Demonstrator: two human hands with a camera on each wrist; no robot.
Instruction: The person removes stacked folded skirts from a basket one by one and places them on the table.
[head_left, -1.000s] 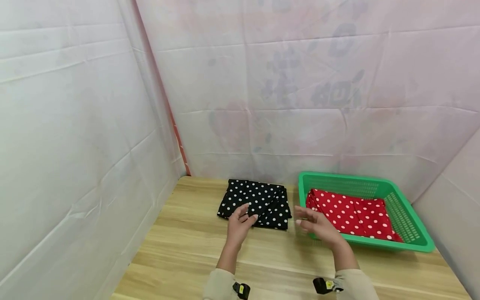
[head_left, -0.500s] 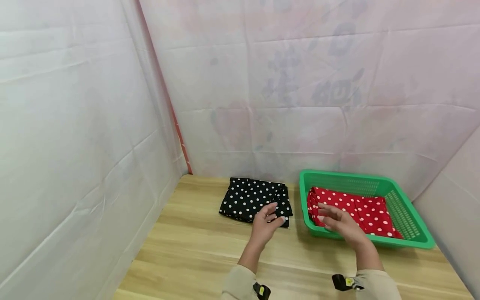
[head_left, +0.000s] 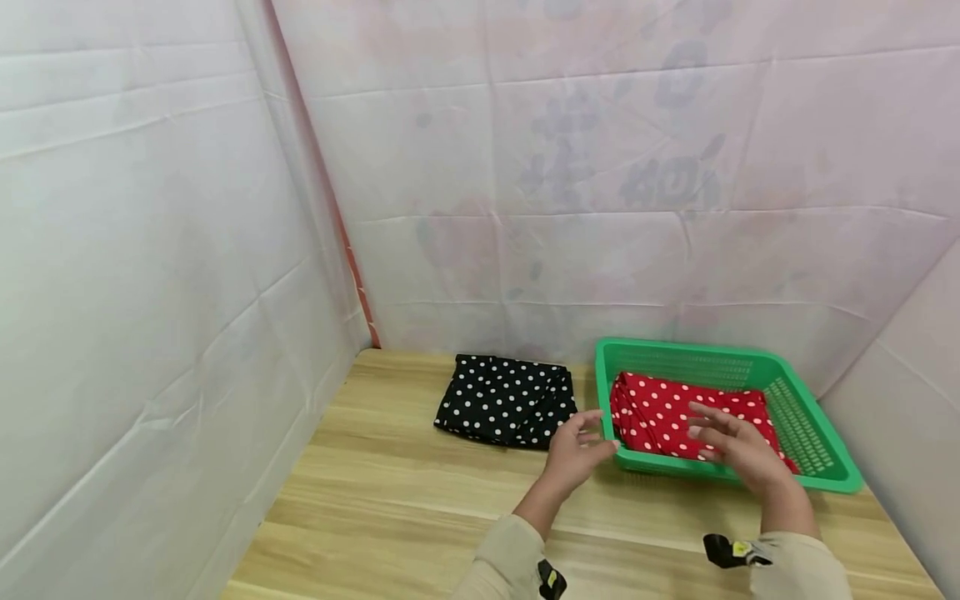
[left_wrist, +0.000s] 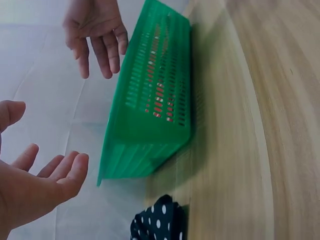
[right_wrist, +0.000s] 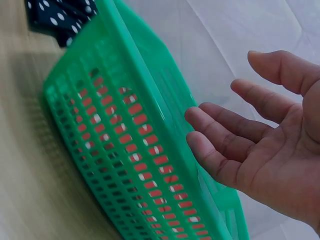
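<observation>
A folded red cloth with white dots (head_left: 660,417) lies inside a green plastic basket (head_left: 750,354) at the right of the table. My right hand (head_left: 742,450) hovers above the basket's front rim, fingers loosely bent and holding nothing. Near the basket's front left corner is my left hand (head_left: 573,458), its thumb and fingers spread apart with nothing between them. In the left wrist view, a gap shows between that hand (left_wrist: 45,185) and the basket wall (left_wrist: 145,155). A folded black cloth with white dots (head_left: 502,400) lies left of the basket, partly overlapped by the left hand in the head view.
The wooden table (head_left: 375,483) runs up to a pale sheet wall (head_left: 585,258) close behind the basket and black cloth. Another sheet wall (head_left: 172,333) borders the left side, and a third (head_left: 915,367) stands right of the basket.
Both hands have moved to the right: the left from over the black cloth to the basket's corner, the right from the basket's left edge to over the red cloth. Cloths and basket stay put.
</observation>
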